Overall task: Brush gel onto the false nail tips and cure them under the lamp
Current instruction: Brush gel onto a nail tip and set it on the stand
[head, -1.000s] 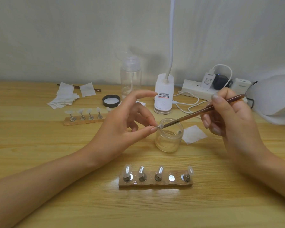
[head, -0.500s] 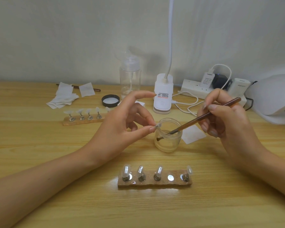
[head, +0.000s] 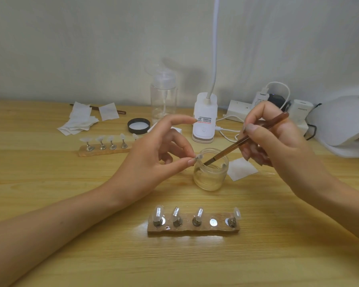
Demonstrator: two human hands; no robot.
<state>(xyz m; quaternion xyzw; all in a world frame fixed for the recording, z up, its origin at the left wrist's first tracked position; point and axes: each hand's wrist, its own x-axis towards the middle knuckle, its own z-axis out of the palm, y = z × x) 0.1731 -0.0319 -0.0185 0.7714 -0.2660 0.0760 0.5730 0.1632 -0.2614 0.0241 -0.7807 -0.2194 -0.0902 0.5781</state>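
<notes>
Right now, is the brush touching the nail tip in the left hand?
Cannot tell. In the head view the brush bristles dip into the jar right beside the nail tip pinched by the left hand; no clear gap or contact shows.

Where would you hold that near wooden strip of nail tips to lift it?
Probably by its two short ends, coming from left and right: the wooden base lies flat and long, with nail tips standing on pegs along its top, which a grip from above would likely knock.
</notes>
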